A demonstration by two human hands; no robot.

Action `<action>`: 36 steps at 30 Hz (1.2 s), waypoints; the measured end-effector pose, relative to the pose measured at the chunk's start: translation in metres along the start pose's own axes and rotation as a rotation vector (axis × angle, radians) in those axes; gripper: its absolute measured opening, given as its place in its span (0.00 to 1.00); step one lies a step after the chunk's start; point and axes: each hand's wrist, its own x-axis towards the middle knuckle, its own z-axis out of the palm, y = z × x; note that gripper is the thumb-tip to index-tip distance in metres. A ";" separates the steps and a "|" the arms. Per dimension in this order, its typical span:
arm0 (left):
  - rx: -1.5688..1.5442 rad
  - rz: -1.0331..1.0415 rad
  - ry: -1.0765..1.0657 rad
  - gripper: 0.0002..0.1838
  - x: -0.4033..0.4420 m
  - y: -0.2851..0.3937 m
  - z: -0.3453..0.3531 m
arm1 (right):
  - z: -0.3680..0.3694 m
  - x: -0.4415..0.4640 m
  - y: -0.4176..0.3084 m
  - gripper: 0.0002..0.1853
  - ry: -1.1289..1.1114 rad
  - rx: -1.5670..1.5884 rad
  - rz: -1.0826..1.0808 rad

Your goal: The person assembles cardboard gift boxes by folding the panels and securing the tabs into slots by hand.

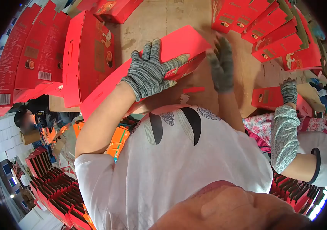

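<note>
A red carton (184,40) with a printed swan-like figure on its side lies slantwise on the wooden table before me. My left hand (148,71), in a grey knitted glove with pale fingertips, rests flat on the top of it. Its fingers are spread, two of them reaching toward the carton's near edge. Just off the carton's right end is my right hand (222,65), gloved alike and blurred by motion. Its fingers point away from me and look stretched out, with nothing seen in them.
Red cartons (88,57) stand upright to the left. Open-topped cartons (268,32) line the back right. A co-worker's gloved hand (289,92) touches another red carton (268,97) at the right. Stacked red cartons (58,188) and orange packs (118,141) are behind the table's near side.
</note>
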 end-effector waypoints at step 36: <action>-0.153 -0.024 0.312 0.42 0.008 -0.014 0.028 | 0.046 -0.030 0.006 0.17 -0.233 0.432 0.656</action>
